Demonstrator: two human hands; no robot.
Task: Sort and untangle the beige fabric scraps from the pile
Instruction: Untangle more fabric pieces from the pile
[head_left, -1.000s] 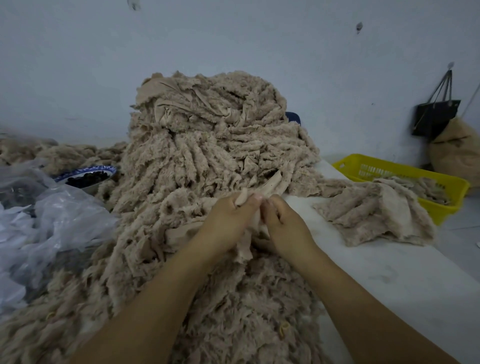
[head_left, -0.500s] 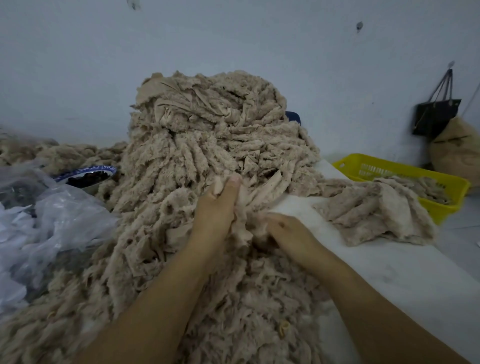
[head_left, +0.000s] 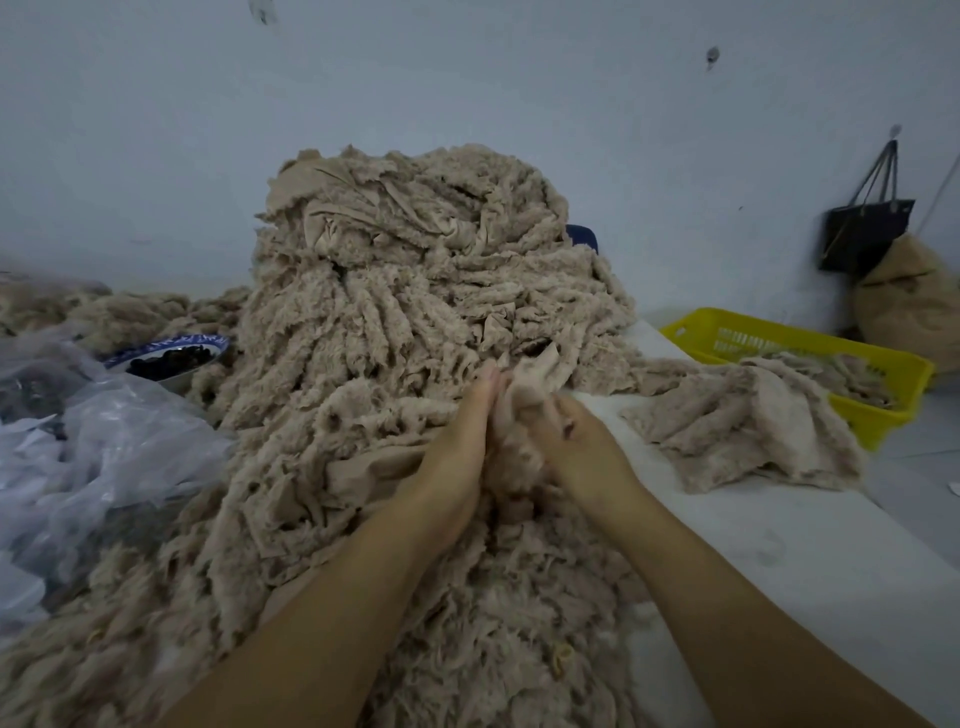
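Beige scrap (head_left: 535, 376) worked at near side of pile (head_left: 415, 291).
L hand (head_left: 457, 441) flat against it, R hand (head_left: 576, 447) grips it; far-right yellow basket (head_left: 748, 332) holds scraps (head_left: 852, 371).

The white table (head_left: 779, 561) is carrying a tall pile (head_left: 415, 322) of beige scraps across its left and middle. A smaller heap (head_left: 737, 431) is lying apart on its bare right side. A clear bag (head_left: 104, 447) and a bowl (head_left: 171, 353) are sitting at the pile's left.
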